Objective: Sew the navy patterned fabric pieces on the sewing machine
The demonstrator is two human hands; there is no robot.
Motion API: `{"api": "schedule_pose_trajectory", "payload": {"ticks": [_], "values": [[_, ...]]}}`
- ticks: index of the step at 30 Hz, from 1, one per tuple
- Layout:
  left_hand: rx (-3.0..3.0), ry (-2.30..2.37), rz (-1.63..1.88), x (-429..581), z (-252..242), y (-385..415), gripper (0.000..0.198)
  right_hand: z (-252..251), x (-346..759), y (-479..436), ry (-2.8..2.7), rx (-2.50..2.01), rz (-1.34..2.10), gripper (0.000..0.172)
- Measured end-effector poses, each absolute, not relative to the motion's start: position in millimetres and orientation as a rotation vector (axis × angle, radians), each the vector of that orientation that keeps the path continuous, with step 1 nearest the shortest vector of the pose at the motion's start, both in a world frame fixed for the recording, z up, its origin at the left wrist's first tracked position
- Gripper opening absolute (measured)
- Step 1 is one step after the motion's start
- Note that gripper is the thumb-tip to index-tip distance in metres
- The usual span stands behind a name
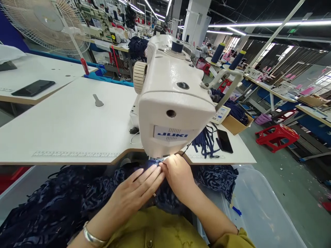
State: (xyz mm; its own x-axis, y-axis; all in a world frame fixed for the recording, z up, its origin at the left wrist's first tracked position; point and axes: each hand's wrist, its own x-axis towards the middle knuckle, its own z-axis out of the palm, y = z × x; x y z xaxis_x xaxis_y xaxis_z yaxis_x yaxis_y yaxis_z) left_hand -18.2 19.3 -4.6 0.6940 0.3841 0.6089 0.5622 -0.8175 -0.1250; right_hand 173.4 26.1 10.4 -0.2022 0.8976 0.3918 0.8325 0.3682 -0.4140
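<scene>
The white sewing machine (170, 103), marked JUKI, stands in front of me, its head end facing me. My left hand (138, 187) lies with fingers stretched out, the tips on a piece of navy fabric (154, 161) under the machine head. Close against those fingertips, my right hand (179, 175) is closed, thumb and fingers pinched at the fabric's edge. The machine head and my fingers hide the needle and most of the piece. Below my hands, a heap of dark navy lacy fabric (51, 203) spreads across my lap area.
Navy straps (205, 143) and a phone (225, 141) lie right of the machine; a cardboard box (236, 124) is behind. A clear plastic bin (261, 199) sits below the table (64, 127). A metal plate (98, 101), another phone (34, 88) and a fan (49, 20) are left.
</scene>
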Motion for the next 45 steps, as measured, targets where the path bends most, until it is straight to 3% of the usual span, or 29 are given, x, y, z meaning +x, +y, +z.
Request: {"api": "schedule_pose_trajectory", "payload": {"ticks": [4, 7, 25, 39, 45], "values": [[-2.623, -0.834, -0.829, -2.2, -9.5, 14.0, 0.041, 5.7, 182.9, 25.0, -1.668, -1.486, 0.792, 0.013], [-2.597, -0.912, -0.849, -1.1, -12.7, 11.9, 0.042, 2.5, 189.3, 28.2, -1.458, -1.466, 1.032, 0.010], [-2.492, -1.058, -0.878, -0.7, -11.3, 11.6, 0.046, 8.5, 184.3, 43.2, -1.643, -1.522, 0.682, 0.003], [-2.501, -0.902, -0.761, -12.4, -18.8, 26.4, 0.058, -0.1, 195.2, 50.3, -1.636, -1.461, 0.700, 0.010], [-2.573, -0.916, -0.818, -12.7, -23.4, 27.6, 0.061, -23.6, 261.9, 83.8, -1.473, -1.755, 0.517, 0.016]]}}
